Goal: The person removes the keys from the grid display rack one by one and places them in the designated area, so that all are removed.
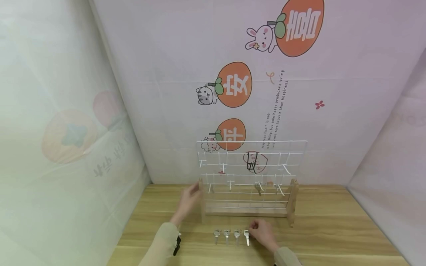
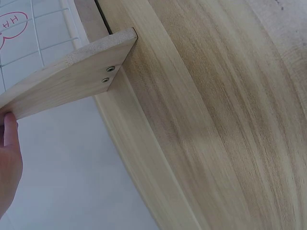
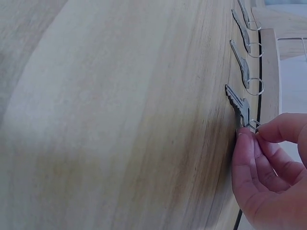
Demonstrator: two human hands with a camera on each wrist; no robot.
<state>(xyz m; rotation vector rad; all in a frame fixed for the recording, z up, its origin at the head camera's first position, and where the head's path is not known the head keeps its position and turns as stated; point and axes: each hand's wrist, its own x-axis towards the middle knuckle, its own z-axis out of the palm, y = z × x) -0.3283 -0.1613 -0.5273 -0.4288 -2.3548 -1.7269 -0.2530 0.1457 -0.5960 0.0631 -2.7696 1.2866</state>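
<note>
Within right hand (image 3: 268, 191), key ring (image 3: 254, 123) partly hidden

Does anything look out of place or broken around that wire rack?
Nothing looks spilled or broken. One oddity: a black piece, seemingly a hook, on the wire rack, where the other hooks are white. Below, the keys lie neatly in a row; the right hand pinches one.

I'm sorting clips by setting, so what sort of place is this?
Probably a small staged booth for tabletop work: pale printed sheeting walls three sides of a wood-grain table, which holds a wire rack with hooks and a row of keys.
</note>
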